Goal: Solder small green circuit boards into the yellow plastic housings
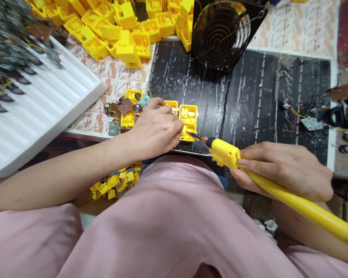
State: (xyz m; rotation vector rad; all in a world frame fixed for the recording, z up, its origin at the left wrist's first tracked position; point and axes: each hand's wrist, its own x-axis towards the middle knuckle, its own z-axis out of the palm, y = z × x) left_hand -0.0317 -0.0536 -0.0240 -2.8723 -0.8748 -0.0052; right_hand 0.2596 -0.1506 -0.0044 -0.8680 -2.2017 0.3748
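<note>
White ribbed foam tray, upper left. Heap of yellow plastic housings, top. Left hand, fingers curled, gripping an open yellow plastic housing at centre. Yellow-handled soldering iron, long axis slanting lower right to upper left, metal tip pointing at the housing, clasped in right hand. Black bench mat beneath.

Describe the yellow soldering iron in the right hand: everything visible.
The soldering iron has a glossy yellow plastic handle, bulkier at the front, running out of view at lower right. A black collar leads to a slim metallic tip aimed at a yellow plastic housing; whether they touch is unclear. The right hand grips it.
</note>
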